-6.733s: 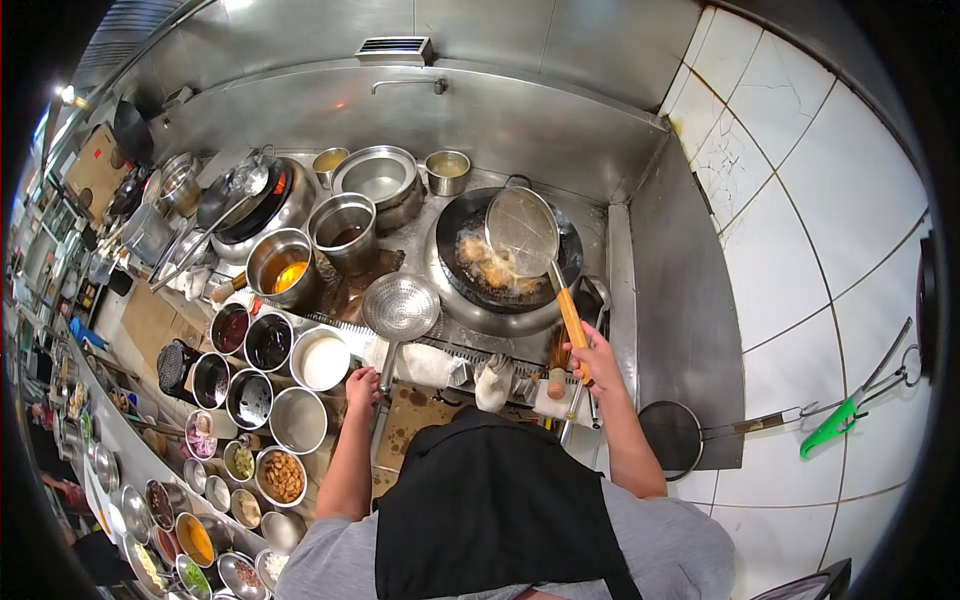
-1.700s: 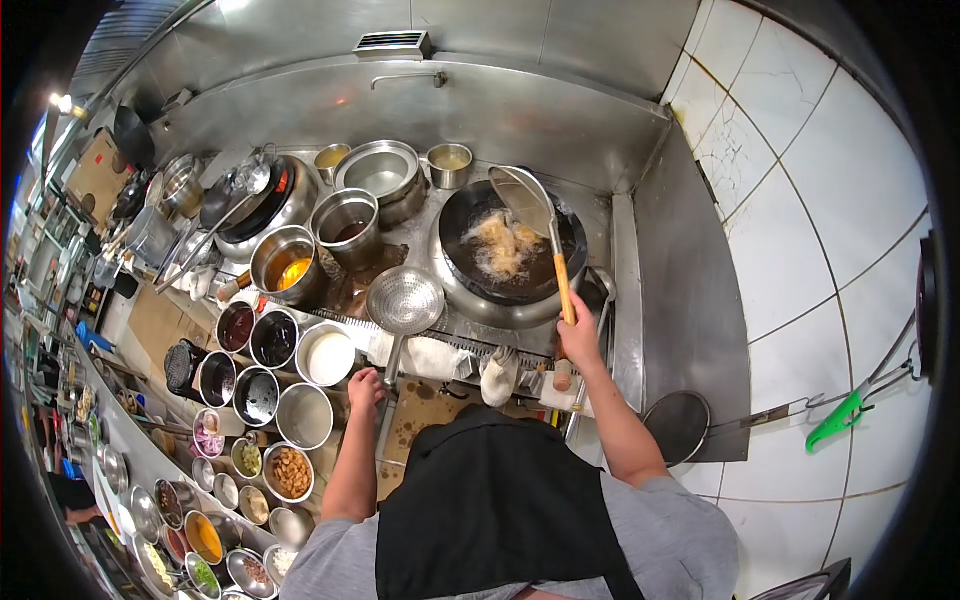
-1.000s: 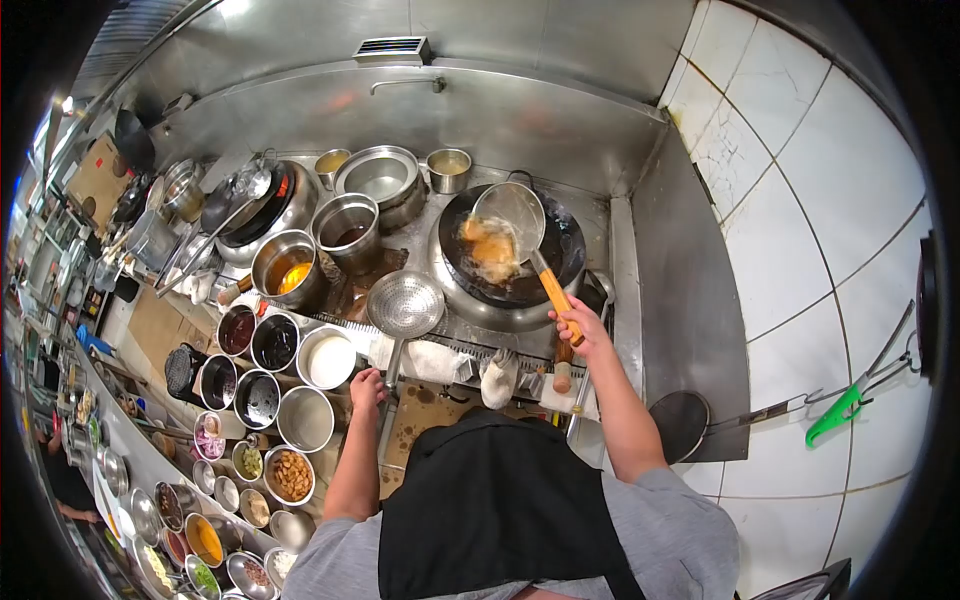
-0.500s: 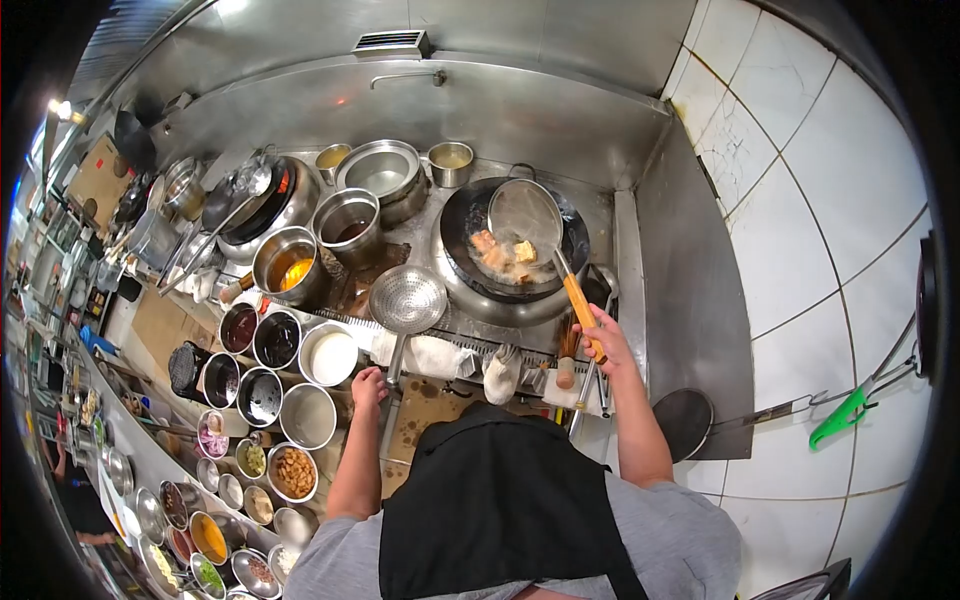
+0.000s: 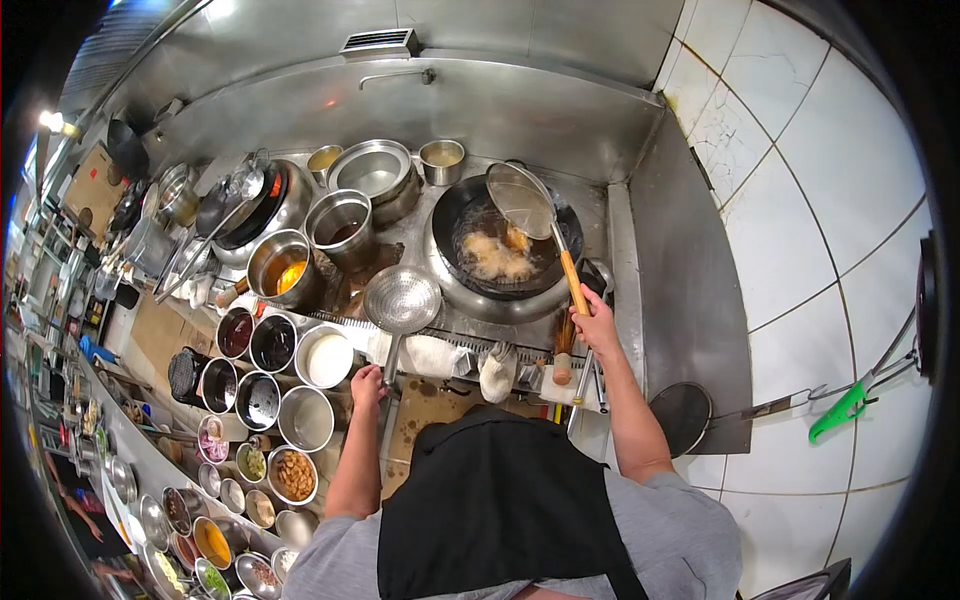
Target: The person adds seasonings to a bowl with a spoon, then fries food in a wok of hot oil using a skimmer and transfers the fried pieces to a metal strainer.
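My right hand (image 5: 596, 327) grips the wooden handle of a fine-mesh strainer (image 5: 521, 201), whose bowl is tilted over the far side of a black wok (image 5: 455, 215). Beneath the strainer, pale pieces of food (image 5: 497, 258) bubble in the wok's liquid; a golden piece shows close to the mesh rim. My left hand (image 5: 368, 385) is closed at the handle of a perforated ladle (image 5: 402, 299). That ladle's bowl lies left of the wok, above the stove's front edge. Part of the left-hand grip is hidden.
Metal pots (image 5: 345, 226) stand left of the wok, with a second burner and wok (image 5: 262, 215) beyond. Containers of sauces and ingredients (image 5: 295, 475) line the left side. A brush (image 5: 563, 362) and white cloths (image 5: 497, 372) sit along the front edge. Another strainer (image 5: 682, 418) hangs at the right.
The pieces that lay separate in the wok are now in vigorous pale bubbles. My right hand and the strainer have shifted slightly up. The view has shifted a little; the perforated ladle stays in place.
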### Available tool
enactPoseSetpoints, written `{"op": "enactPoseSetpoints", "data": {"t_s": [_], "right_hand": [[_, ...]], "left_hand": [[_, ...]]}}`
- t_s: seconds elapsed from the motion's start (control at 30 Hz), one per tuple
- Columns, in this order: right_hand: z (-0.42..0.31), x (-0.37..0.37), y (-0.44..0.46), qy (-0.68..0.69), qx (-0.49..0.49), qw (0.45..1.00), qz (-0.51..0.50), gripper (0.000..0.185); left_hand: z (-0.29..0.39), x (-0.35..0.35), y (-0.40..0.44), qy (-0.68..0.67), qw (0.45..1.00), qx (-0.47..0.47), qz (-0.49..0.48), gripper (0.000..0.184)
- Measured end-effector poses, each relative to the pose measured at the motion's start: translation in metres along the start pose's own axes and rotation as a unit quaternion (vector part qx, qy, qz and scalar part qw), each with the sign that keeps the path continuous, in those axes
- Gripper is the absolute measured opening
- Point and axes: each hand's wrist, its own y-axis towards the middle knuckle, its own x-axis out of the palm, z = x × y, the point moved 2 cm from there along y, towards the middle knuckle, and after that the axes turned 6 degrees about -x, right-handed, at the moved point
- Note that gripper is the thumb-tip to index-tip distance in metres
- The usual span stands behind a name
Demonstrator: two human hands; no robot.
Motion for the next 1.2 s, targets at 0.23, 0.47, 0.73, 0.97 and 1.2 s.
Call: {"op": "enactPoseSetpoints", "data": {"t_s": [0.23,0.47,0.73,0.97,1.2], "right_hand": [[-0.020,0.006,-0.034,-0.034,-0.005,0.999,0.000,0.067],[-0.021,0.023,-0.064,0.002,0.029,0.999,-0.043,0.065],[-0.003,0.015,-0.054,-0.163,-0.057,0.985,0.027,0.063],[-0.021,0.017,-0.067,0.003,0.016,1.000,-0.013,0.065],[0.009,0.026,-0.044,-0.053,-0.016,0.998,0.007,0.065]], "left_hand": [[-0.006,-0.008,0.007,-0.004,1.000,-0.015,-0.010,0.021],[-0.002,-0.003,0.008,0.009,1.000,-0.012,-0.018,0.022],[0.000,0.000,0.003,0.011,1.000,-0.005,-0.006,0.021],[-0.006,-0.004,0.005,-0.021,1.000,-0.011,-0.005,0.019],[-0.006,-0.005,0.011,-0.039,0.999,0.003,-0.019,0.021]]}}
